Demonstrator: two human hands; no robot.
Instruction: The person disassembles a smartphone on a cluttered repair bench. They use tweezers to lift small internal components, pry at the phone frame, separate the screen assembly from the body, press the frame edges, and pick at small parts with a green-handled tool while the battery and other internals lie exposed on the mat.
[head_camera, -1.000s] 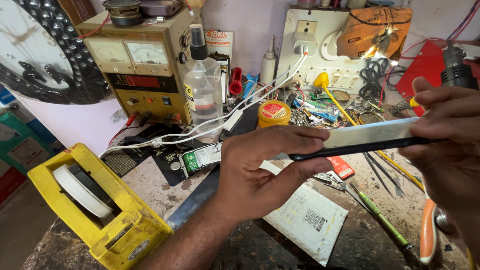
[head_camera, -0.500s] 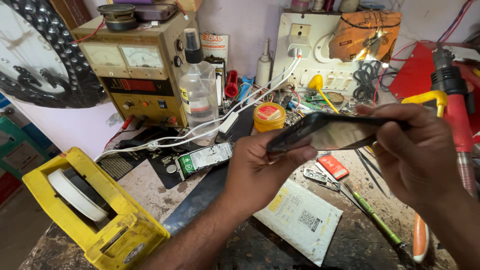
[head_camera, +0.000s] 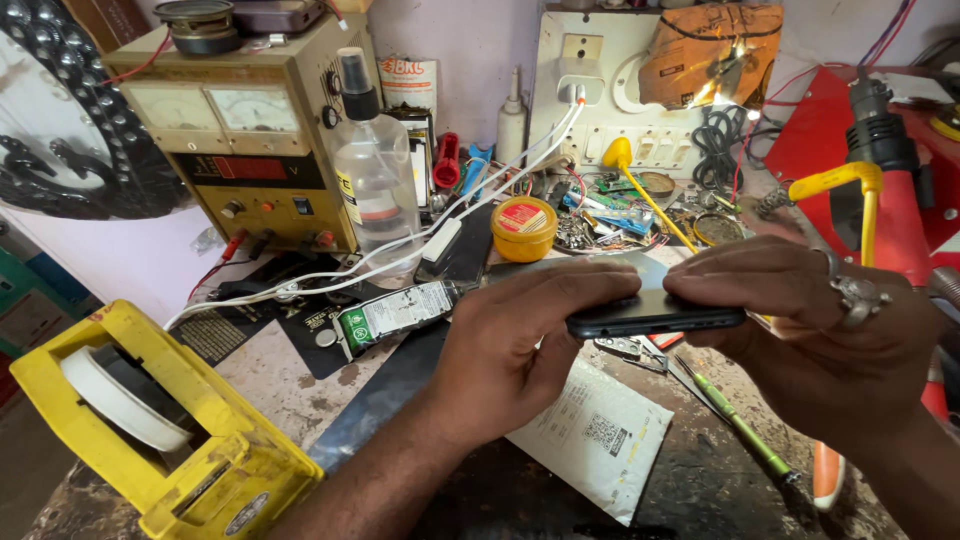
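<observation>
- Phone (head_camera: 655, 318) sits at centre, between left hand (head_camera: 520, 345) and right hand (head_camera: 810, 340).
- Tape dispenser (head_camera: 150, 420) at eight o'clock.
- Power supply (head_camera: 250, 140) at eleven o'clock, spray bottle (head_camera: 372, 170) just right.
- Paper packet (head_camera: 600, 440) lies below the phone.

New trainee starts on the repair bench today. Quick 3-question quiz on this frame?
1. True or false: both hands, the left hand and the right hand, grip the dark phone.
2. What stands just right of the yellow bench power supply? A) clear spray bottle B) kettle C) fan
3. Fill in: the yellow tape dispenser sits at the bench's near ____ corner.

Key: 1 true, each hand pinches one end, edge-on above the bench. 2 A, the clear spray bottle. 3 left.
</observation>
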